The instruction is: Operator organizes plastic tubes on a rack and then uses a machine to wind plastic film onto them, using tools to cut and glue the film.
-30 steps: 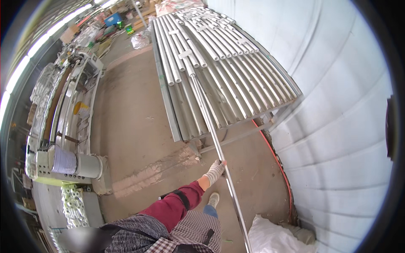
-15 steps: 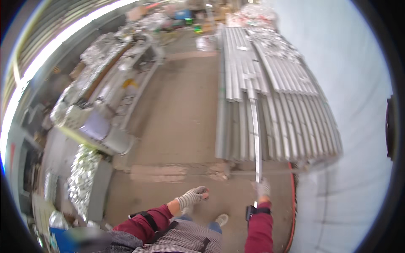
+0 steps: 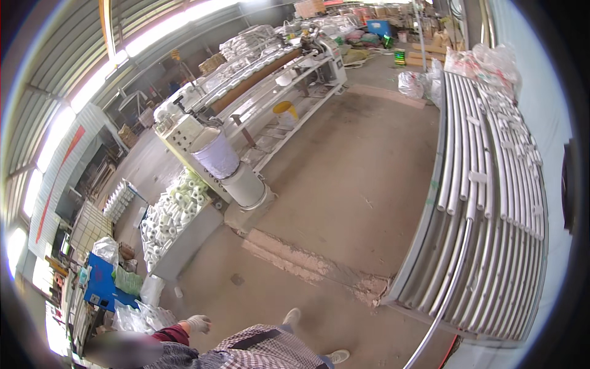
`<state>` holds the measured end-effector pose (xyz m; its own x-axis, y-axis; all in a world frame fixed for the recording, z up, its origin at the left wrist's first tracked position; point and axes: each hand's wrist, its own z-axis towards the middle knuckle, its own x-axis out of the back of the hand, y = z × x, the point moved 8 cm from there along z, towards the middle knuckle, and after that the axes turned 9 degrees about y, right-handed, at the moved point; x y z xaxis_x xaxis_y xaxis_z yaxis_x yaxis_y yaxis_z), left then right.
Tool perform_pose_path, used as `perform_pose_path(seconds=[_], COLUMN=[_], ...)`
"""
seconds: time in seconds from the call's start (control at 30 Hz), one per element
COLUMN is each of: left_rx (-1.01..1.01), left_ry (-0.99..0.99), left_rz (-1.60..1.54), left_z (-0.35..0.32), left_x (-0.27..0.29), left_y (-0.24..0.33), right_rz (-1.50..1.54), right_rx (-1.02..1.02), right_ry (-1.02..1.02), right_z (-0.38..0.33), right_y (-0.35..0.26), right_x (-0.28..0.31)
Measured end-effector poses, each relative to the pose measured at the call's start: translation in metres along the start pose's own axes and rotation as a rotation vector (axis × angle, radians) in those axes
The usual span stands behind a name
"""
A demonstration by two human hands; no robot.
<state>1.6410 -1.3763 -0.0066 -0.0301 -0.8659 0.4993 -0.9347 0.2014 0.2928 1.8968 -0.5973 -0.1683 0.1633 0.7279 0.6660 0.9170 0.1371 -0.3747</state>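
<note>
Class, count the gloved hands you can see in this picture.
1: the left hand, gloved, at the lower edge beside the checked apron. The right hand is out of view.

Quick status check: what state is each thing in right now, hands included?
Left hand: gloved, empty, at the person's side.
Right hand: out of view.
Loose pipe: slanting off the stack's near end, its lower end running out of the frame.
Pipe stack: lying flat in rows along the wall.
Short tubes: piled in a bin by the machine.
Machine: long bed loaded with white stock; running or not, cannot tell.
</note>
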Motion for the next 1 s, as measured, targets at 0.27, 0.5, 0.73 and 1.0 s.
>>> perform_pose_path(seconds=[0.27,0.5,0.73,1.0], left_rx=[-0.462,-0.646,-0.822,-0.696], left_ry=[-0.067,-0.048,-0.125,0.324], left_rz=[0.413,-0.024,-0.298,-0.534], left_z=[0.011,0.104,0.173,0.228], left_x=[-0.063,-0.013,0.03,0.187], left_y=[0.248,0.476,0.722,0.806], right_rz=[0.541,-0.069,-0.012,0.481], right_rx=[0.188,0.544,0.683,0.644], right_ry=[0.517,1.037,0.561,-0.355], right_z=[0.068,0.049,0.041,0.148], right_y=[-0.29,-0.514,-0.801,-1.282], right_x=[0.04,0.017,-0.078,-0.316])
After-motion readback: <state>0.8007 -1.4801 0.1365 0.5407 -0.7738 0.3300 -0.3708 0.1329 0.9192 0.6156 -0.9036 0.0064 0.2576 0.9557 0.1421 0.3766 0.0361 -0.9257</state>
